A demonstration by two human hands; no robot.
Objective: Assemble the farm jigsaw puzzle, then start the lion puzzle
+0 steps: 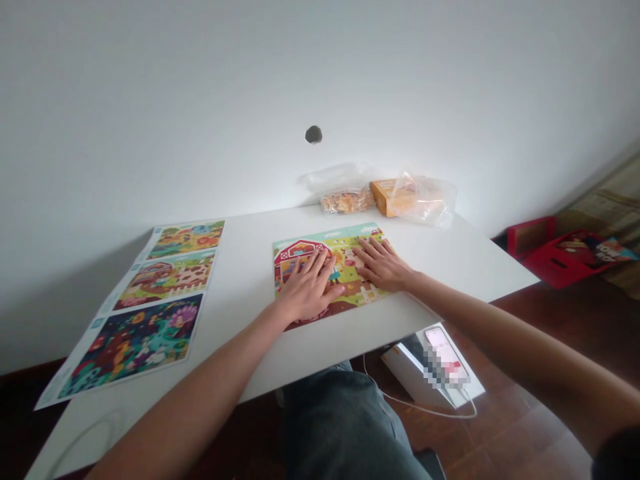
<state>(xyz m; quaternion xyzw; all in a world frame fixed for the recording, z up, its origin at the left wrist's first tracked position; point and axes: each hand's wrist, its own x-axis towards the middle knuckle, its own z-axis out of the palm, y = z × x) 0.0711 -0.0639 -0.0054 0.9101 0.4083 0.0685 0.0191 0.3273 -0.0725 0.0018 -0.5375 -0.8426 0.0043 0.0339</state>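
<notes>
A: Quick, nearest first?

B: One denim-clad leg (pixel 345 420), then one phone (pixel 445 353) with one white cable (pixel 430 414) plugged in, below the front edge of the one desk (pixel 245 280).

A: Hands?

B: Two. Left hand (pixel 310 288) palm down, fingers spread, gripping nothing, on the left part of the farm picture (pixel 356 295). Right hand (pixel 383 265) same, flat near its right side.

A: Where's that picture, and how far along?

B: One of it, mid-desk, lying flat. I'd call it assembled or close: outline looks whole, no gap in the uncovered parts (under the palms, can't tell). Anything left would be hidden there.

A: Other stuff?

B: One printed sheet (pixel 166 280) on the left, three pictures on it; the middle one looks like the same farm scene.

A: Far side?

B: Two clear bags by the wall: one filled bag (pixel 347 201) with orange-brown bits, too blurry to count, and one crumpled bag (pixel 434 205) overlapping one orange box (pixel 383 198). One dark hole (pixel 313 135) in the wall above. Off right, red containers (pixel 575 263) on the floor; count unclear.
</notes>
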